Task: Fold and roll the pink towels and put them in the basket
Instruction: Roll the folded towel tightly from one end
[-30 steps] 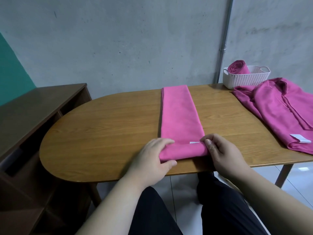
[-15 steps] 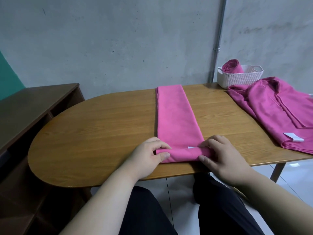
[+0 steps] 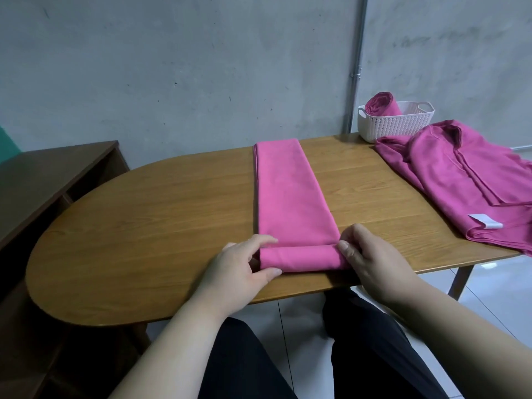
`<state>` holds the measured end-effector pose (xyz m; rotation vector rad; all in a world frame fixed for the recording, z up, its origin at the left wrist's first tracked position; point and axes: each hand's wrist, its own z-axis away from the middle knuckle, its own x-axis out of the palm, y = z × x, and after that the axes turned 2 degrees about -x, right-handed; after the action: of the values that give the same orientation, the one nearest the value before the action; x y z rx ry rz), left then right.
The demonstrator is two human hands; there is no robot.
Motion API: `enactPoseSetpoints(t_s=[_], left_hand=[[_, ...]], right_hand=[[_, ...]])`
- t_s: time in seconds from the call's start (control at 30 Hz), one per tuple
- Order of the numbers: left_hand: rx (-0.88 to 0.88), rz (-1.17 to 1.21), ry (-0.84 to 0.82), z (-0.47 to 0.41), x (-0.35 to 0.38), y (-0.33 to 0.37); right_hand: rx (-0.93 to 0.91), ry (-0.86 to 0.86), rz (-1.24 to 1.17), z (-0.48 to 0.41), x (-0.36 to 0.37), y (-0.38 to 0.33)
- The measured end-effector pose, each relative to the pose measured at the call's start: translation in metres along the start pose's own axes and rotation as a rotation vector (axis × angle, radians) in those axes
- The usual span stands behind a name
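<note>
Rolling up a long folded pink towel [image 3: 290,194] from the near edge of the oval wooden table [image 3: 138,231], with the left hand [image 3: 239,269] curled round the left end of the roll [image 3: 299,257] and the right hand [image 3: 371,263] pinching its right end between thumb and fingertips. Thicker and rounder now than a second ago, when only a flat first turn lay under the fingers. Small white tag, showing at the right end then, now wound out of sight inside. Carried a little way up the strip since, away from the near edge. Beyond the roll, most of the strip lying flat, stretching straight across to the far edge. Judged an early stage of the rolling: many turns left, both ends to be kept level to avoid a cone. Near the right edge, a loose heap of more pink towels [image 3: 460,180], white label [image 3: 485,220] uppermost, not yet folded. At the far right corner, a white perforated basket [image 3: 400,126] with one rolled pink towel [image 3: 381,103] already in it: one in, one under way, the heap to come.
</note>
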<state>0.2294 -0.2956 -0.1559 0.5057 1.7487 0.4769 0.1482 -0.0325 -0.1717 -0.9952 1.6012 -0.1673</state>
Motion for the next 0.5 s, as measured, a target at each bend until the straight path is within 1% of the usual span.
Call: enactPoseSetpoints(t_s=[0.1, 0.17, 0.23, 0.33, 0.4, 0.5], left_hand=[[-0.015, 0.115, 0.006, 0.0, 0.0, -0.002], [-0.045, 0.21, -0.006, -0.002, -0.001, -0.003], [-0.057, 0.214, -0.006, -0.006, -0.001, -0.007], [-0.05, 0.139, 0.01, -0.009, 0.002, -0.011], [-0.009, 0.069, 0.063, -0.011, 0.004, -0.014], [0.073, 0.041, 0.095, -0.009, 0.004, -0.012]], right_hand=[[-0.128, 0.026, 0.004, 0.001, -0.002, 0.003], [-0.192, -0.021, 0.011, 0.003, -0.005, 0.008], [-0.232, -0.034, 0.029, 0.004, -0.004, 0.012], [-0.189, 0.016, 0.048, 0.002, 0.0, 0.012], [-0.134, 0.038, 0.057, -0.001, 0.003, 0.01], [-0.052, 0.003, 0.035, -0.009, 0.002, 0.006]])
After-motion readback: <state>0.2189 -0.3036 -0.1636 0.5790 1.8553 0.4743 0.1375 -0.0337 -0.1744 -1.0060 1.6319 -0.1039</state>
